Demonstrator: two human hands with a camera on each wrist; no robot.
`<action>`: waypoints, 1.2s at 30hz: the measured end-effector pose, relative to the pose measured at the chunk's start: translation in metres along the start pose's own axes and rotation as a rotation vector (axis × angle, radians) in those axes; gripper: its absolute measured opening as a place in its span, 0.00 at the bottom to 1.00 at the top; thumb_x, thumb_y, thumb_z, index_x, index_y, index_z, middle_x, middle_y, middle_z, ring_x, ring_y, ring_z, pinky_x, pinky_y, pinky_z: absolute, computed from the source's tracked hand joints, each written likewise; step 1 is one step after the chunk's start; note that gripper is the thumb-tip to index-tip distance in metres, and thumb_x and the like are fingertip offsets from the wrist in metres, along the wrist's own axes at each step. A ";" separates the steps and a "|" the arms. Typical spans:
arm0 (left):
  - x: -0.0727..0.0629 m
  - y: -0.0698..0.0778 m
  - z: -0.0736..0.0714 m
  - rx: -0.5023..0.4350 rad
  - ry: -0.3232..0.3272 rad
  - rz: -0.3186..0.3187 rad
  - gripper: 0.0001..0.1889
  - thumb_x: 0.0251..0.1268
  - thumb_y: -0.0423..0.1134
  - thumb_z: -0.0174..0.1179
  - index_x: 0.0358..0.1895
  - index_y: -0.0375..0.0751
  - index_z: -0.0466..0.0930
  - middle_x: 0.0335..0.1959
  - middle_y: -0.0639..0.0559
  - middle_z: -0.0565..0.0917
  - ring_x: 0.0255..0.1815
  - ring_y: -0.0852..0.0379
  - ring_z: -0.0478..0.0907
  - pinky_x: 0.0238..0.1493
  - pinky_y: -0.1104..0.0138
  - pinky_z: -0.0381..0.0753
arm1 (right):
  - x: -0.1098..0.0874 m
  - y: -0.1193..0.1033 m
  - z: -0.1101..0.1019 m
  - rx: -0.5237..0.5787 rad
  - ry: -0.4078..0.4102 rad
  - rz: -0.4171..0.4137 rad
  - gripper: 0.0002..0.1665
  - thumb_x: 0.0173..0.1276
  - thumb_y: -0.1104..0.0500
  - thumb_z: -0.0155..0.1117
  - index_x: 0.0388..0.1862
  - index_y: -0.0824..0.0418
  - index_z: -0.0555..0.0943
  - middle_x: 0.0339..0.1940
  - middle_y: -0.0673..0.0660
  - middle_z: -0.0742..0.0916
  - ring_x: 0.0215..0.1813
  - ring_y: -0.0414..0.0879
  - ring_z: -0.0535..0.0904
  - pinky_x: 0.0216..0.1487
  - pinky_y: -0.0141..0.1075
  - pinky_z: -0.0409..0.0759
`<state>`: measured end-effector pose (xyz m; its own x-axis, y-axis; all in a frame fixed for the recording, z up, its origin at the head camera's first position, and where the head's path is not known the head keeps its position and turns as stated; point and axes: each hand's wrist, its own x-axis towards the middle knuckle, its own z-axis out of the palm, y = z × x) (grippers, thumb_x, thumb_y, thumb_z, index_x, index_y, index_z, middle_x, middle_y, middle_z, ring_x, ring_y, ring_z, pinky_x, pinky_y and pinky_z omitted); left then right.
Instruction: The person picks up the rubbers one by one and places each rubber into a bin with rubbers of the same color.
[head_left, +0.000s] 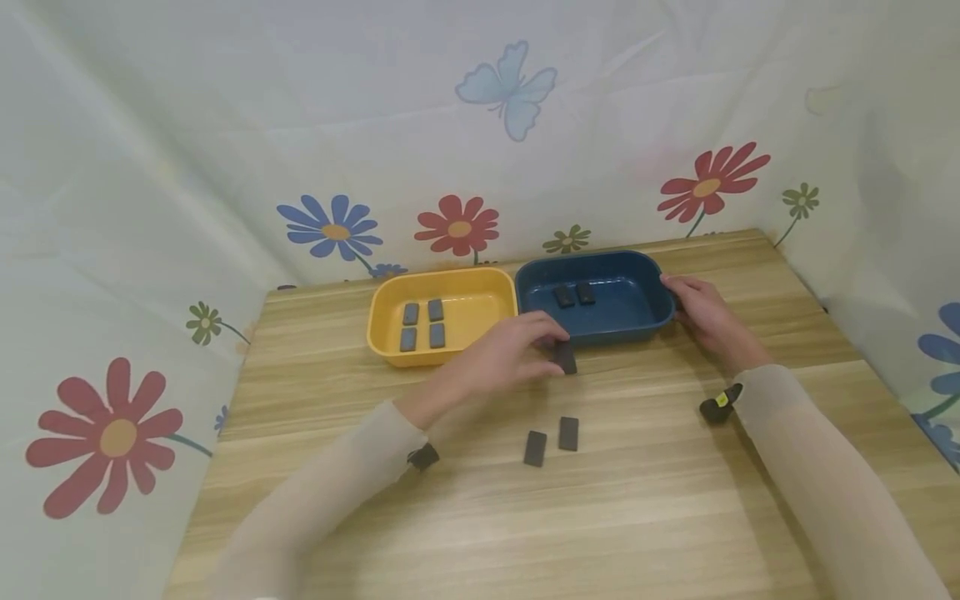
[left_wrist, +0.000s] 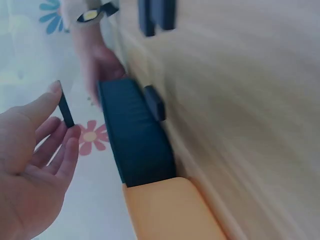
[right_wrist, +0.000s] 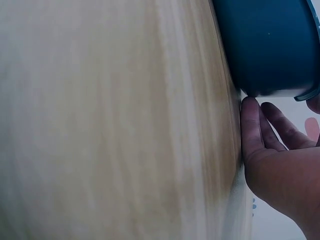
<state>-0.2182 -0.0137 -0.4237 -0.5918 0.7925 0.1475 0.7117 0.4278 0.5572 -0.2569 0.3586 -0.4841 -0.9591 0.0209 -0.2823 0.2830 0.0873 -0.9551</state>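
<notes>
My left hand [head_left: 502, 354] pinches a small dark rectangular tile [left_wrist: 66, 109] between thumb and fingertips, in front of the blue plastic bin [head_left: 626, 335]. In the head view the fingers partly hide this tile. Another dark tile [left_wrist: 155, 103] lies on the table beside the bin's near wall. My right hand [head_left: 708, 317] holds the right end of the blue bin; in the right wrist view, fingertips [right_wrist: 251, 107] touch its outer wall low down and part of a digit shows at the rim. Two dark tiles [head_left: 585, 293] lie inside the blue bin.
A yellow bin [head_left: 480, 287] stands against the blue bin's left side, with several grey tiles [head_left: 437, 336] in it. Nearer on the wooden table [head_left: 637, 517] lie two more dark tiles [head_left: 568, 433]. A flower-printed sheet [head_left: 375, 108] rises behind the table.
</notes>
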 end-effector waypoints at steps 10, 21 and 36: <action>0.058 -0.009 -0.009 0.061 0.123 0.023 0.25 0.67 0.47 0.75 0.64 0.42 0.83 0.59 0.52 0.84 0.59 0.53 0.81 0.64 0.68 0.79 | 0.004 0.002 0.002 -0.006 -0.011 0.018 0.45 0.85 0.40 0.53 0.83 0.71 0.58 0.60 0.49 0.77 0.53 0.33 0.75 0.51 0.22 0.80; 0.117 -0.016 0.000 -0.014 0.190 -0.103 0.28 0.69 0.48 0.73 0.68 0.44 0.81 0.63 0.51 0.82 0.63 0.55 0.79 0.65 0.72 0.76 | 0.004 0.005 -0.001 0.018 -0.004 -0.025 0.44 0.86 0.42 0.52 0.83 0.73 0.59 0.58 0.48 0.78 0.52 0.32 0.76 0.49 0.23 0.81; 0.168 -0.044 0.043 0.067 0.189 -0.238 0.25 0.70 0.47 0.73 0.66 0.46 0.82 0.61 0.53 0.83 0.62 0.57 0.79 0.64 0.69 0.77 | 0.003 0.004 -0.002 0.016 0.005 -0.029 0.42 0.86 0.43 0.52 0.82 0.73 0.60 0.55 0.48 0.80 0.49 0.33 0.79 0.50 0.23 0.82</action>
<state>-0.3328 0.1195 -0.4589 -0.8000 0.5747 0.1723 0.5646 0.6240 0.5403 -0.2586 0.3614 -0.4883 -0.9669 0.0237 -0.2540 0.2551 0.0721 -0.9642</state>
